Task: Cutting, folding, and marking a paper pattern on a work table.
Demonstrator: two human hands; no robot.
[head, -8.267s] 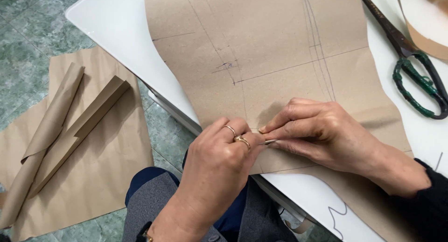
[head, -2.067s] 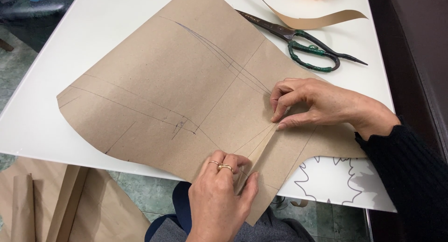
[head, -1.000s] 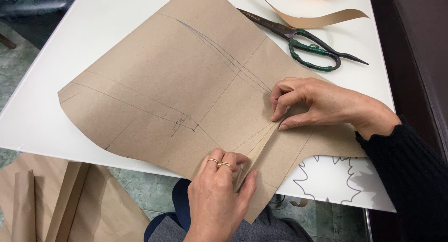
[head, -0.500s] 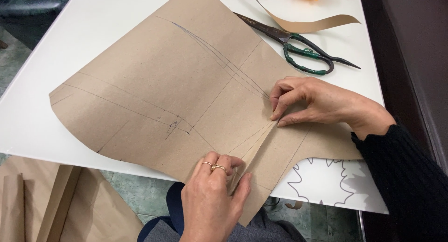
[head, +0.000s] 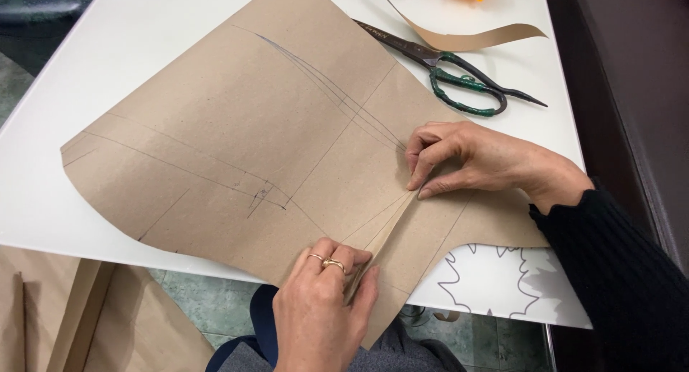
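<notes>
— What lies at the left?

— Near the lower left, more brown paper (head: 50, 314) sits on the floor beside the white table (head: 129, 49). On the table itself a big sheet of brown pattern paper (head: 237, 142) spreads from the left edge toward the right, marked with pencil lines, its near corner hanging over the table's near edge.

— And the hands?

— The left hand (head: 319, 307) is at the near edge, rings on two fingers, its fingers (head: 337, 261) curled down and pressing the near end of a narrow fold (head: 384, 225) in the sheet; the thumb lies along the flap. Further right, the right hand (head: 474, 160), in a black sleeve (head: 617, 271), pinches the far end of that same fold between thumb and bent fingertips, closed tight on the paper.

— Anything beyond?

— Far right, dark scissors with green handles (head: 456, 74) lie on the table, just past the sheet's edge, with a curled strip of brown paper (head: 466, 38) beside them. Near the right hand, under the sheet, a white page with a spiky outline drawing (head: 488, 286) shows.
</notes>
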